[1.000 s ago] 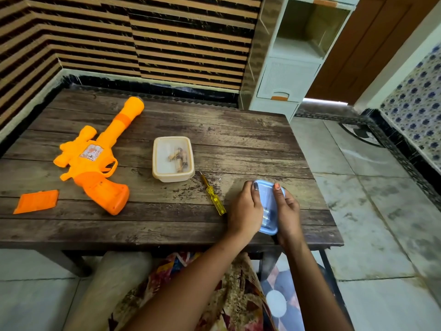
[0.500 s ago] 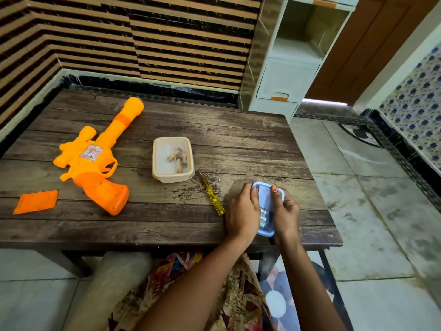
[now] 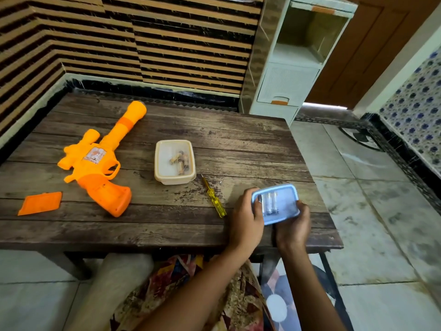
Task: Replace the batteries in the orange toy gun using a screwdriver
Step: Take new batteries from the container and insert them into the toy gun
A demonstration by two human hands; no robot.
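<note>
both hands have the blue box (image 3: pixel 284 199), lifted and tilted toward the person. left hand (image 3: pixel 248 219) curls round its left end, right hand (image 3: pixel 294 226) cups the near corner, probably to pop the lid for the batteries (image 3: pixel 269 203) inside. the orange toy gun (image 3: pixel 95 163) lies far left on the table (image 3: pixel 214 130), its cover (image 3: pixel 40 203) off beside it, the screwdriver (image 3: pixel 213 197) in between.

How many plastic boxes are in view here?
2. The cream box sits by the screwdriver; the blue box is gripped by the left hand and right hand near the front edge.
</note>
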